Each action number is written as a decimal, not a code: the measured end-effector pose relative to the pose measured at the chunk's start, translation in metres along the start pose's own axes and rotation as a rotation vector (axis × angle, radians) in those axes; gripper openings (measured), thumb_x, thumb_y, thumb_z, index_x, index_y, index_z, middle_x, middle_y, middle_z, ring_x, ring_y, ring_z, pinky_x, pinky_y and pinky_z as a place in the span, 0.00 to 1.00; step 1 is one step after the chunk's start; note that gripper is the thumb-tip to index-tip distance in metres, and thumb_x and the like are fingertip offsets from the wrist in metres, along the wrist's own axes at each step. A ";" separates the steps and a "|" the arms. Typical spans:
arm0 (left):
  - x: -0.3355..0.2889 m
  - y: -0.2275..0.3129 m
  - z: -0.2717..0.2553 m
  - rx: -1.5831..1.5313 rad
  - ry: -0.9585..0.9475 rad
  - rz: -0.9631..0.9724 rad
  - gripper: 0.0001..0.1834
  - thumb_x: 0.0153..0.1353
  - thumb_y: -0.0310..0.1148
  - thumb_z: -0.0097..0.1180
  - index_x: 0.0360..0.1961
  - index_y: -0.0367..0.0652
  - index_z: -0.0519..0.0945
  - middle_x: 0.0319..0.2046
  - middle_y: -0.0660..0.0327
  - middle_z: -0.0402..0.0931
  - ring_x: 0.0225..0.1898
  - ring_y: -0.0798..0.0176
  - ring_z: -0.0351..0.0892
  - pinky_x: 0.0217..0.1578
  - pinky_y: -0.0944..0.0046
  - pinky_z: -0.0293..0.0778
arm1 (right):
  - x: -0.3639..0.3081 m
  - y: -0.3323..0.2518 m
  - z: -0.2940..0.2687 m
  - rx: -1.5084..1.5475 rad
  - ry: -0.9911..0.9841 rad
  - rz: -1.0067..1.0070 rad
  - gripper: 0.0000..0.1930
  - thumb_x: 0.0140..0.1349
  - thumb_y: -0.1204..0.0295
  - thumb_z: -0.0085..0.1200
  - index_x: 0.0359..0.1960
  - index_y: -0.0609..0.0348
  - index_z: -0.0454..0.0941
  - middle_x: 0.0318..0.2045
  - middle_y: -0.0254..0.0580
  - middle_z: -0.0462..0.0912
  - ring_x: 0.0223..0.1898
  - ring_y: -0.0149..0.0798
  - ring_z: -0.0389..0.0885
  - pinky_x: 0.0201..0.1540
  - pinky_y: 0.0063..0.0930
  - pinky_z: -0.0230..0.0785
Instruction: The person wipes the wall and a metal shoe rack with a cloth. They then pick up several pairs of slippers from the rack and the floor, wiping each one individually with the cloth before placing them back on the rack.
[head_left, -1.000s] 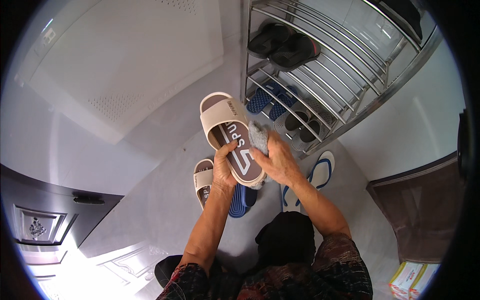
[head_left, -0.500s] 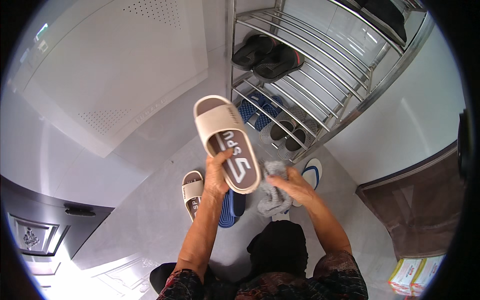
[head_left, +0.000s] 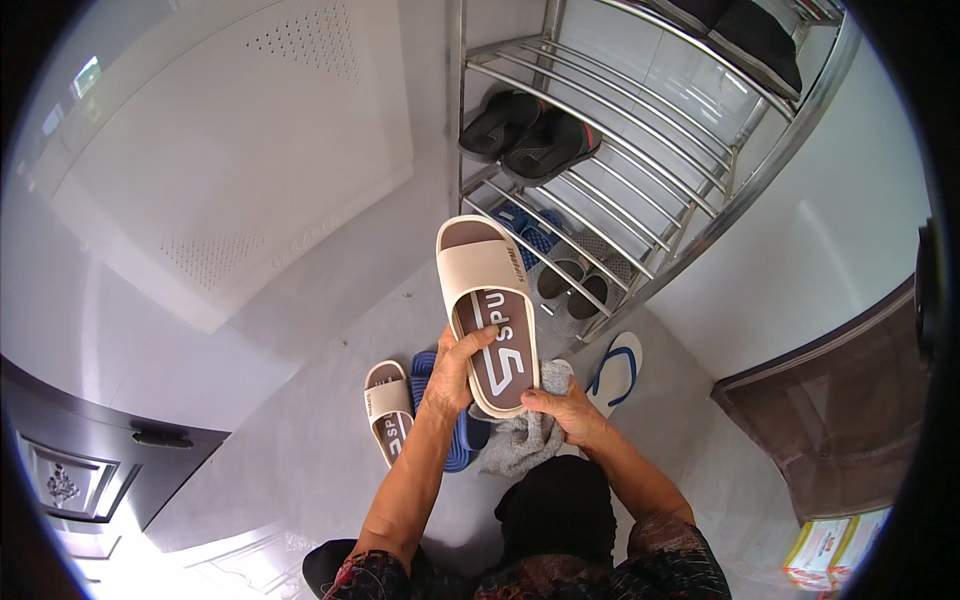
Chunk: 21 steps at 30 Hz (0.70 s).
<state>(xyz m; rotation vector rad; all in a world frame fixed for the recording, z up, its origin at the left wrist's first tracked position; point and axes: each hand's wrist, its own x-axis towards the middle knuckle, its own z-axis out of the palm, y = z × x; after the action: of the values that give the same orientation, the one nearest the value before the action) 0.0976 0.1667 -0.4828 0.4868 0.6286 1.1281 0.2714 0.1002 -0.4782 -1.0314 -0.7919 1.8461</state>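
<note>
A beige slide sandal (head_left: 476,270) with a brown footbed is held up in front of me, toe pointing away. My left hand (head_left: 452,374) is closed around its left side, thumb lying on the footbed. At the heel end, my right hand (head_left: 572,412) grips a grey cloth (head_left: 522,448), its thumb on the sandal's heel edge. Part of the cloth hangs below the sandal. On the floor to the left lies the matching beige sandal (head_left: 388,400), beside blue slippers (head_left: 424,374) partly hidden by my left hand. A white flip-flop (head_left: 617,372) with blue straps rests right of the cloth.
Ahead stands a metal shoe rack (head_left: 640,170) with black slippers (head_left: 540,140) on a shelf and blue and grey pairs lower down. A brown cover (head_left: 830,400) and small boxes (head_left: 835,545) are at the right. A dark door (head_left: 110,450) is at the left.
The held sandal has moved right and nearer to me. My right hand, with the cloth, has come in to its heel; earlier it was apart to the right.
</note>
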 end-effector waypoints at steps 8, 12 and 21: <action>-0.009 0.011 0.007 0.028 -0.187 0.145 0.37 0.53 0.43 0.61 0.61 0.41 0.62 0.53 0.56 0.70 0.54 0.60 0.70 0.56 0.57 0.68 | 0.005 -0.004 0.008 0.047 0.036 -0.135 0.27 0.52 0.73 0.64 0.54 0.63 0.70 0.45 0.40 0.79 0.46 0.35 0.77 0.50 0.33 0.71; -0.008 0.022 0.010 -0.162 -0.118 0.173 0.40 0.53 0.54 0.56 0.62 0.45 0.59 0.55 0.53 0.68 0.56 0.54 0.68 0.57 0.52 0.66 | 0.013 -0.019 0.017 0.035 0.068 -0.228 0.24 0.52 0.74 0.65 0.51 0.64 0.73 0.44 0.41 0.80 0.44 0.34 0.79 0.48 0.32 0.73; -0.007 0.035 -0.003 -0.096 0.049 0.230 0.31 0.55 0.54 0.52 0.56 0.49 0.69 0.49 0.59 0.72 0.48 0.59 0.72 0.44 0.55 0.70 | 0.073 -0.107 0.067 0.137 0.159 -0.550 0.27 0.51 0.67 0.66 0.51 0.65 0.72 0.42 0.42 0.79 0.42 0.36 0.80 0.45 0.33 0.75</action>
<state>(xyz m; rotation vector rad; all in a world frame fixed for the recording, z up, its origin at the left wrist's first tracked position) 0.0697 0.1727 -0.4606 0.4577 0.5678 1.3856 0.2307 0.2047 -0.3844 -0.7649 -0.7507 1.3123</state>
